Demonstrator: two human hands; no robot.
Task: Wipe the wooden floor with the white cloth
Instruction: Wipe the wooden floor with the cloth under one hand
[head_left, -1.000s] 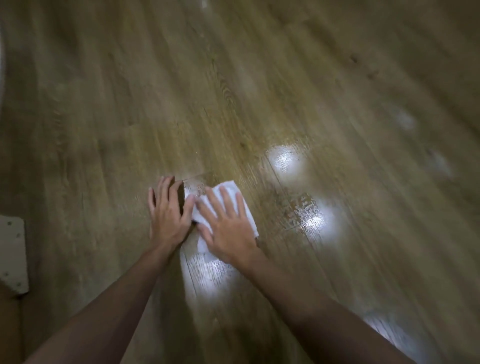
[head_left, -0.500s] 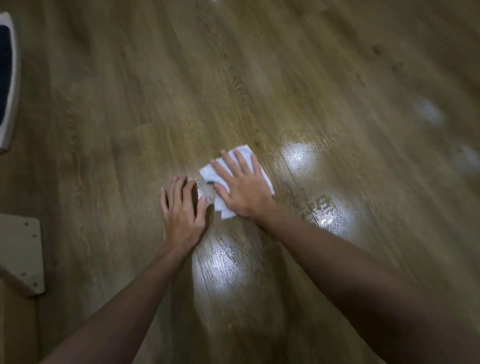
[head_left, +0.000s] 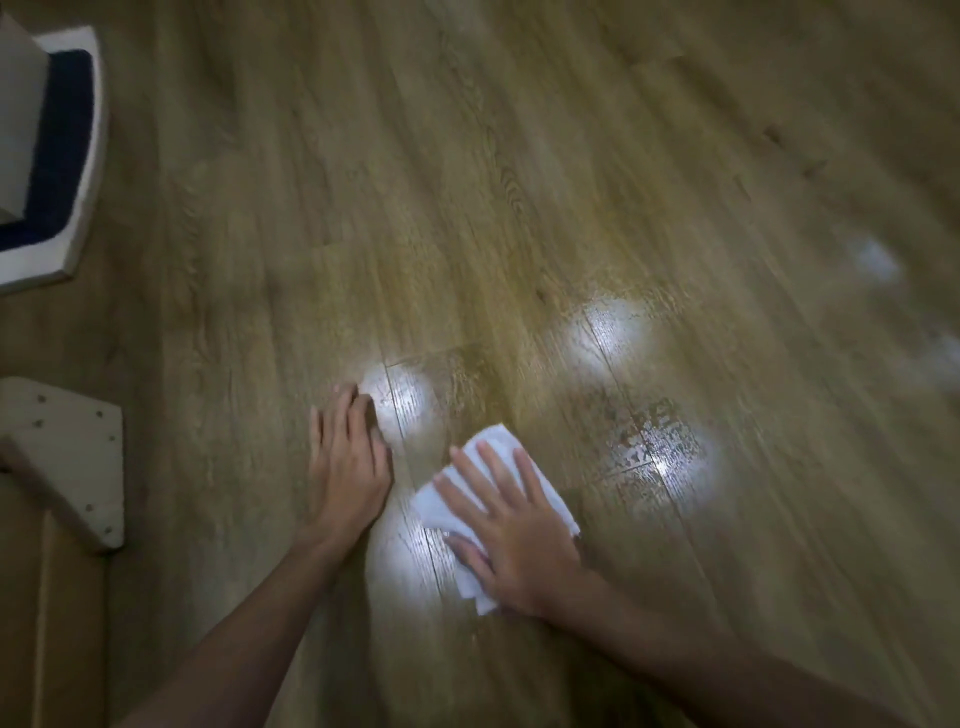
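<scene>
Both hands lie flat on the wooden floor. The right hand, fingers spread straight, presses the crumpled white cloth near the floor's middle; the left hand rests just beside it, holding nothing.

Bare wooden floor lies ahead and right; a white bracket crowds the left.

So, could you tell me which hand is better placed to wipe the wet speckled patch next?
The right hand: it already presses flat on the white cloth, just beside the wet patch. The left hand rests on bare floor, farther away, without the cloth.
</scene>
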